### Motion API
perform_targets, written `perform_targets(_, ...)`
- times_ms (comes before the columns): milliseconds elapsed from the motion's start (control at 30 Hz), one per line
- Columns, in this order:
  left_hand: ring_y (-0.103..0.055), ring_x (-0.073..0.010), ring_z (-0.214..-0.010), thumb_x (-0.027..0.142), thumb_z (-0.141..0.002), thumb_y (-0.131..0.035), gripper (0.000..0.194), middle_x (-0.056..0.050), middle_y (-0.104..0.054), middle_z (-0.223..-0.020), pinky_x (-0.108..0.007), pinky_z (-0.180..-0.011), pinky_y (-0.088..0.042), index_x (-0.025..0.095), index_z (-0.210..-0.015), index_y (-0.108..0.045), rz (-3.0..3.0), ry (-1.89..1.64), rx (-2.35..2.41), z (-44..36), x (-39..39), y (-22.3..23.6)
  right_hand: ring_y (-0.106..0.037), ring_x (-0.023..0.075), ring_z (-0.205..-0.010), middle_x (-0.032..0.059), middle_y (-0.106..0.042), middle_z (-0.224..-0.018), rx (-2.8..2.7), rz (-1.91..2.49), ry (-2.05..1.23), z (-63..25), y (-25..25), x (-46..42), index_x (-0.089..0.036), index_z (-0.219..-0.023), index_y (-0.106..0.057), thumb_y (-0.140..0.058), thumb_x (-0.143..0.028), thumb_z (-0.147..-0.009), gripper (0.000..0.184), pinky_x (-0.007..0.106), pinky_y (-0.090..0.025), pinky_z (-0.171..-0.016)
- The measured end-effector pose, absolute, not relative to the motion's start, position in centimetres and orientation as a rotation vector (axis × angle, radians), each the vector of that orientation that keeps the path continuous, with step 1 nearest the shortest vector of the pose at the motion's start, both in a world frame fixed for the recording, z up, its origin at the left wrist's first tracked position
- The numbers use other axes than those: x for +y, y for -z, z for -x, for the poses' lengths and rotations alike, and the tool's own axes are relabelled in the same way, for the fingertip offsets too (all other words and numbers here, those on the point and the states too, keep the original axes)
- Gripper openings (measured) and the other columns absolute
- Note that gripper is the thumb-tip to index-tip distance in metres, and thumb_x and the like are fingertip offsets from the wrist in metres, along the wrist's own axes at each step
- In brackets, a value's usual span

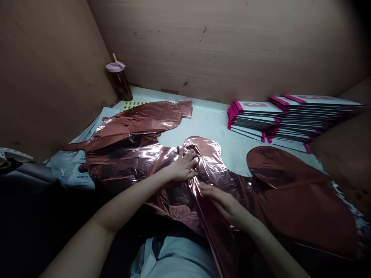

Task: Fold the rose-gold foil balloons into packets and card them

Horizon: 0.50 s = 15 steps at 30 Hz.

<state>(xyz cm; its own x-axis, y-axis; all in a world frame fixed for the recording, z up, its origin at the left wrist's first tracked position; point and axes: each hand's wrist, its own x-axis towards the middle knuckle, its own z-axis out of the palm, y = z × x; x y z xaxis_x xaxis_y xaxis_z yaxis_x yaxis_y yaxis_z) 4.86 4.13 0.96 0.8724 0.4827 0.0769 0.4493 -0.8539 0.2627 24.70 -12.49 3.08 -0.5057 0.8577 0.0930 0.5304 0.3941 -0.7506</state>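
Spread across the white tabletop (205, 125), the slick rose-gold foil balloon (139, 154) could skid or crease if pressed unevenly by the flat, open left hand (184, 166) and the separate, blurred right hand (227, 204), its grip unclear; lidded tumbler (122, 84) back left, pink-edged packets (255, 112) crowding back right.

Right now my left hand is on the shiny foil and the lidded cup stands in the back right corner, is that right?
Not quite: the lidded cup stands in the back left corner, as the head view shows. Your left hand is indeed on the shiny foil.
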Motion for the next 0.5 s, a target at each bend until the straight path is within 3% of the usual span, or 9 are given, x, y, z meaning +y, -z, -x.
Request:
perform_targets(100, -0.026, -0.0354, -0.145, 0.025, -0.091, -0.057, 0.040, -0.016, -0.040, -0.151, -0.064, -0.115, -0.016, 0.019, -0.131, -0.053, -2.904, -0.316, 0.586, -4.1, 3.9, -1.3, -0.035, 0.0205, -0.143, 0.0075, -0.051, -0.146, -2.269, 1.198, -0.715, -24.6, -1.9, -11.6, -0.023, -0.133, -0.057, -0.038, -0.010, -0.097, 0.042, 0.047, -0.039, -0.114)
perform_targets(200, -0.046, -0.0272, -0.132, 0.017, -0.095, -0.049, 0.036, -0.012, -0.054, -0.141, -0.049, -0.110, -0.037, 0.022, -0.130, -0.057, -2.938, -0.410, 0.451, -1.8, 0.8, -1.6, -0.030, 0.0213, -0.145, 0.0102, -0.045, -0.150, -2.367, 1.175, -0.520, -24.5, -0.4, -11.5, -0.020, -0.141, -0.049, -0.039, -0.005, -0.095, 0.050, 0.049, -0.039, -0.114)
perform_targets(267, -0.054, -0.0232, -0.125, 0.020, -0.095, -0.048, 0.034, -0.009, -0.061, -0.133, -0.042, -0.107, -0.042, 0.021, -0.128, -0.059, -2.912, -0.358, 0.338, 0.1, -2.3, -1.8, -0.029, 0.0213, -0.146, 0.0128, -0.042, -0.152, -2.371, 1.154, -0.407, -24.3, 0.2, -12.3, -0.018, -0.145, -0.043, -0.038, -0.004, -0.095, 0.053, 0.048, -0.039, -0.114)
perform_targets(400, -0.031, -0.0370, -0.143, 0.041, -0.084, -0.063, 0.075, -0.023, -0.038, -0.152, -0.056, -0.116, -0.030, 0.006, -0.145, -0.039, -2.879, -0.285, 0.514, 3.1, -7.6, -1.5, -0.025, 0.0212, -0.147, 0.0133, -0.037, -0.154, -2.470, 1.073, -0.372, -24.0, 0.1, -15.1, -0.015, -0.151, -0.032, -0.036, 0.000, -0.093, 0.061, 0.044, -0.040, -0.114)
perform_targets(433, -0.030, -0.0383, -0.144, 0.041, -0.084, -0.063, 0.076, -0.026, -0.038, -0.151, -0.057, -0.115, -0.031, 0.003, -0.144, -0.039, -2.886, -0.359, 0.581, 3.4, -8.4, -1.2, -0.024, 0.0222, -0.147, 0.0129, -0.036, -0.155, -2.513, 1.075, -0.373, -23.9, -0.1, -15.7, -0.015, -0.152, -0.030, -0.037, -0.001, -0.092, 0.063, 0.045, -0.040, -0.115)
perform_targets(500, -0.044, -0.0323, -0.136, 0.029, -0.089, -0.059, 0.056, -0.023, -0.055, -0.137, -0.051, -0.112, -0.039, 0.002, -0.137, -0.046, -2.918, -0.609, 0.556, 3.5, -9.4, -0.5, -0.023, 0.0255, -0.148, 0.0133, -0.033, -0.156, -2.569, 1.113, -0.339, -23.5, -0.3, -16.7, -0.013, -0.153, -0.027, -0.041, -0.004, -0.091, 0.065, 0.048, -0.038, -0.115)
